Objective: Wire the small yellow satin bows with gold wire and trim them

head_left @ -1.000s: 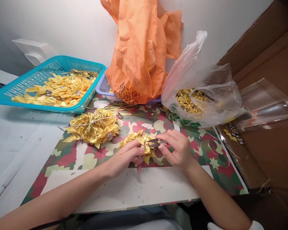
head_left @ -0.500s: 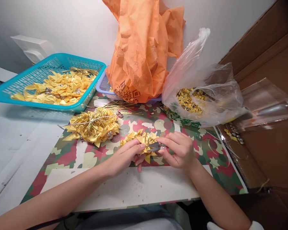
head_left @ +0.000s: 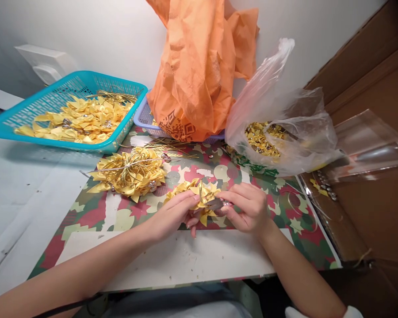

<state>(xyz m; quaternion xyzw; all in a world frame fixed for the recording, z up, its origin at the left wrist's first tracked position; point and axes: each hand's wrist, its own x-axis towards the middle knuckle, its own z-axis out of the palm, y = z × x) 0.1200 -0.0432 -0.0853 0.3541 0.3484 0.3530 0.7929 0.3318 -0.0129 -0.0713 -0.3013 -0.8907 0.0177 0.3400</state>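
My left hand (head_left: 177,212) pinches a bundle of yellow satin ribbon bows (head_left: 207,216) against the table, thumb on top. A loop of gold cord (head_left: 201,192) stands up from the bundle near the thumb tip. My right hand (head_left: 247,207) is closed, thumb and forefinger pinching a dark grey pointed piece (head_left: 215,203) at the bundle's right side; its exact kind is unclear. Small shiny beads (head_left: 225,203) show by those fingertips. A larger bunch of yellow ribbon bows (head_left: 129,174), tied with gold cord, lies left of my hands.
A turquoise basket (head_left: 109,145) of yellow bows stands at the left. Behind are a lilac basket (head_left: 142,118), an orange bag (head_left: 195,75) and a clear plastic bag (head_left: 305,145) with gold pieces. Gold cords (head_left: 172,148) lie on the patterned sheet (head_left: 298,225); cardboard (head_left: 371,88) stands at right.
The gold cord loop stands more upright and narrower. The dark grey piece has shifted slightly right, and its split-looking tip has closed up. Both hands stay nearly in place.
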